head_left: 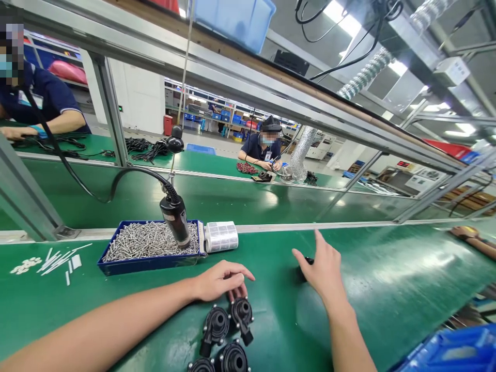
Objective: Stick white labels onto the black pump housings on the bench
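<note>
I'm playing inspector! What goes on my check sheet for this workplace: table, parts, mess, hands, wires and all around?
Surface: green bench, shiny.
Job's things: four black housings near the left hand; a dark part, partly hidden, by the right hand.
Clutter: white strips, small pale pieces.
Left hand: fingers at one housing; contact unclear.
Right hand: open, thumb spread.
Cables: black cable leads to the black tool at the screw tray.
Surroundings: two people behind; another arm at right.

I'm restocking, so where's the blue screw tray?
The blue screw tray is left of centre in the head view, between white strips and white roll.
</note>
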Available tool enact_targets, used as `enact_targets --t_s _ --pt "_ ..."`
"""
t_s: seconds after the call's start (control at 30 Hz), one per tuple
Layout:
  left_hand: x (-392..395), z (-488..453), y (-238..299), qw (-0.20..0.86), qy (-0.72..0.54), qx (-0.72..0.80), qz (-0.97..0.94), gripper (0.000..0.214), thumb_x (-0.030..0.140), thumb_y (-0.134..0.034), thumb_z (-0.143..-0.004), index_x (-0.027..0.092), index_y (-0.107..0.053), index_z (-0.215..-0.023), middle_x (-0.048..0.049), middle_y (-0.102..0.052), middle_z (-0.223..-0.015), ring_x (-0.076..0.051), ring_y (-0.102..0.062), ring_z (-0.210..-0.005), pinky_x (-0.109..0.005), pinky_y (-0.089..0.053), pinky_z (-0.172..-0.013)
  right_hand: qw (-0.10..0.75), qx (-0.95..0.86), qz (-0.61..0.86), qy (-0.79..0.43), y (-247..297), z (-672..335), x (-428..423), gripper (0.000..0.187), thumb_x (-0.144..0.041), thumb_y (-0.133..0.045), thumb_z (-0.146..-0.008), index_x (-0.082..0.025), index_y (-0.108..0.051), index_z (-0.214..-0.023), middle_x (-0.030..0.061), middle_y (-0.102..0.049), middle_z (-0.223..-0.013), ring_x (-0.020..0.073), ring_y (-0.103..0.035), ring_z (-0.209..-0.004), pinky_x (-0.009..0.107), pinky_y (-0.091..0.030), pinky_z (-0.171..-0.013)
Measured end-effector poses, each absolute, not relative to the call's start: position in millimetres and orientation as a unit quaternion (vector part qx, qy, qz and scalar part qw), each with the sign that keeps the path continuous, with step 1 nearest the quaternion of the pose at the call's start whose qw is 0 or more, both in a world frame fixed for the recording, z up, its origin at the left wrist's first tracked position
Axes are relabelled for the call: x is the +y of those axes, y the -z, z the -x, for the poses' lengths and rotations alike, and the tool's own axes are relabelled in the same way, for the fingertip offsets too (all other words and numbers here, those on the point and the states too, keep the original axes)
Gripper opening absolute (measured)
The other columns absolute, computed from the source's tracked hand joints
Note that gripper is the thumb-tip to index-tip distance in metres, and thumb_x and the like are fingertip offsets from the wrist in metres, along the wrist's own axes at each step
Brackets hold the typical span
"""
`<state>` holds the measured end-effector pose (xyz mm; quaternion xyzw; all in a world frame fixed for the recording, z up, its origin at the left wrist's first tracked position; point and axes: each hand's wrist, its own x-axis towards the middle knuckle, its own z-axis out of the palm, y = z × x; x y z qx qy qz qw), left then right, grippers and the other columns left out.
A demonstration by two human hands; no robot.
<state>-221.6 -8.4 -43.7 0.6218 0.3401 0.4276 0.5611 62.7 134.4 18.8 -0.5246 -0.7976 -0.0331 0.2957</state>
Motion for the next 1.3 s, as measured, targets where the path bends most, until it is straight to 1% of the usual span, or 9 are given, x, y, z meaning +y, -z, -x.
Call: enact_targets --t_s 0.07,0.17,0.3,0.47,0.57,0.73,1.0,1.17,1.3 --pt "-9 220 44 0.562 -0.416 0.360 -0.617 0.079 0.086 -0.051 -0.094 0.014 -0.071 -0.119 -0.0135 -0.078 -0.089 -0.023 -0.075 -0.071 -0.029 -0.057 -0.059 0.234 -0.760 0.606 -0.014 -20 -72 142 0.103 -0.060 -0.059 -0.090 0.002 -0.027 -0.165 0.0338 -0.060 -0.133 0.0517 -0.058 -0.126 0.064 -0.049 -0.105" --pt "-8 217 47 0.502 -0.446 0.417 -0.612 0.063 0.074 -0.055 -0.099 0.014 -0.072 -0.108 -0.0110 -0.076 -0.089 -0.021 -0.074 -0.070 -0.028 -0.058 -0.059 0.168 -0.757 0.626 -0.090 -19 -67 138 0.105 -0.059 -0.058 -0.089 -0.001 -0.019 -0.168 0.0307 -0.061 -0.135 0.0475 -0.062 -0.126 0.058 -0.052 -0.103" --pt "-4 214 55 0.405 -0.499 0.468 -0.607 0.032 0.036 -0.071 -0.092 0.018 -0.069 -0.118 -0.0118 -0.074 -0.116 -0.027 -0.072 -0.102 -0.037 -0.063 -0.082 0.190 -0.793 0.555 -0.167 -19 -43 114 0.104 -0.058 -0.061 -0.088 -0.007 -0.019 -0.169 0.0243 -0.061 -0.139 0.0409 -0.060 -0.133 0.053 -0.049 -0.111" --pt "-1 214 66 0.356 -0.518 0.484 -0.610 0.069 0.015 -0.073 -0.079 0.022 -0.055 -0.144 -0.0149 -0.059 -0.148 -0.032 -0.062 -0.131 -0.046 -0.062 -0.099 0.150 -0.840 0.398 -0.336 -18 -31 91 0.111 -0.049 -0.072 -0.084 -0.030 -0.008 -0.172 0.0155 -0.046 -0.160 0.0310 -0.058 -0.132 0.041 -0.058 -0.089" --pt "-1 215 65 0.354 -0.513 0.482 -0.616 0.076 0.013 -0.075 -0.078 0.024 -0.050 -0.149 -0.0147 -0.057 -0.151 -0.035 -0.059 -0.136 -0.053 -0.057 -0.109 0.137 -0.854 0.362 -0.347 -12 -28 92 0.109 -0.039 -0.070 -0.085 -0.031 -0.004 -0.172 0.0140 -0.054 -0.152 0.0267 -0.063 -0.116 0.039 -0.057 -0.082" --pt "-3 217 58 0.375 -0.500 0.452 -0.636 0.071 0.018 -0.074 -0.086 0.025 -0.046 -0.151 -0.0128 -0.065 -0.139 -0.033 -0.062 -0.132 -0.060 -0.045 -0.122 0.154 -0.844 0.304 -0.414 -1 -8 91 0.101 -0.035 -0.072 -0.085 -0.024 -0.019 -0.170 0.0091 -0.070 -0.118 0.0212 -0.064 -0.086 0.036 -0.053 -0.072" --pt "-5 220 53 0.455 -0.541 0.386 -0.593 0.050 0.033 -0.059 -0.102 0.027 -0.040 -0.147 -0.0164 -0.046 -0.150 -0.028 -0.069 -0.122 -0.054 -0.053 -0.112 0.236 -0.796 0.313 -0.461 3 14 75 0.092 -0.041 -0.075 -0.088 -0.019 -0.029 -0.164 -0.0051 -0.060 -0.079 0.0166 -0.055 -0.066 0.031 -0.045 -0.064" --pt "-8 220 49 0.472 -0.507 0.372 -0.618 0.072 0.024 -0.077 -0.085 0.029 -0.040 -0.146 -0.0141 -0.047 -0.152 -0.032 -0.060 -0.134 -0.057 -0.048 -0.118 0.259 -0.779 0.328 -0.467 8 18 75 0.093 -0.041 -0.077 -0.088 -0.016 -0.029 -0.163 -0.0071 -0.058 -0.073 0.0161 -0.054 -0.064 0.031 -0.044 -0.064" --pt "-6 217 54 0.391 -0.502 0.418 -0.648 0.085 0.016 -0.084 -0.070 0.027 -0.045 -0.144 -0.0149 -0.048 -0.150 -0.038 -0.050 -0.141 -0.058 -0.054 -0.110 0.272 -0.774 0.321 -0.473 10 19 76 0.089 -0.043 -0.077 -0.088 -0.017 -0.033 -0.160 -0.0066 -0.059 -0.075 0.0160 -0.055 -0.064 0.030 -0.044 -0.064"
